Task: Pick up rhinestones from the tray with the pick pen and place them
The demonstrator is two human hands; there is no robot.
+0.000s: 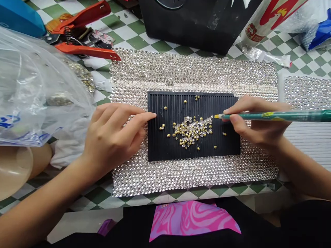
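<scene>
Left hand: The left hand (pixel 111 136) has loosely curled, ungripping fingers, index tip on the ribbed black tray's (pixel 160 148) left edge, probably steadying it.
Green pen: Pinched in the right hand's (pixel 266 129) fingers, the yellow-tipped green pen (pixel 297 116) lies almost flat, perhaps for fine aim at single stones.
Rhinestones: Loose rhinestones (pixel 192 131) lie mid-tray; the ridges likely curb rolling.
Tabletop: Green-and-white checked tabletop (pixel 126 32); rhinestone mesh (pixel 181 177) under the tray.
Room: Cluttered workspace; orange-handled pliers (pixel 88 51), plastic bag (pixel 38 86) leftward.
</scene>
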